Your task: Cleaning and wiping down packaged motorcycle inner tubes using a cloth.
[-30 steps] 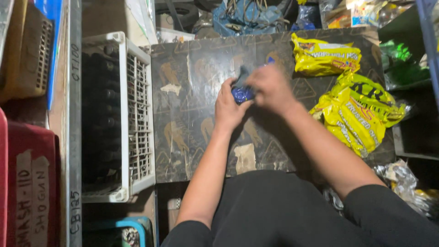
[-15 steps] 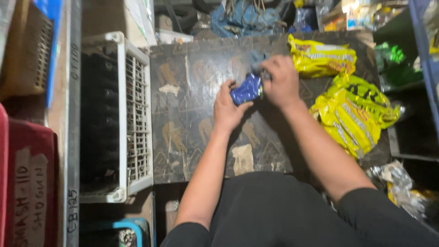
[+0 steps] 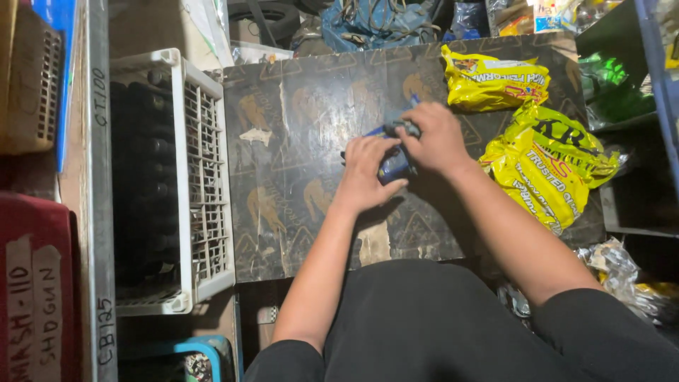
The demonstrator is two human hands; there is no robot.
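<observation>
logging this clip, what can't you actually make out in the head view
- Small blue packet: mostly covered by the left hand and right hand, so its shape and contents are unclear.
- White plastic lattice crate: interior too dark to identify the contents.
- Crumpled yellow plastic bags: contents hidden.
- Red box: cut off by the left edge.

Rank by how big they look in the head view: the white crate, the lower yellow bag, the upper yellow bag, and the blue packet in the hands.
1. White crate
2. Lower yellow bag
3. Upper yellow bag
4. Blue packet, partly hidden by both hands
</observation>
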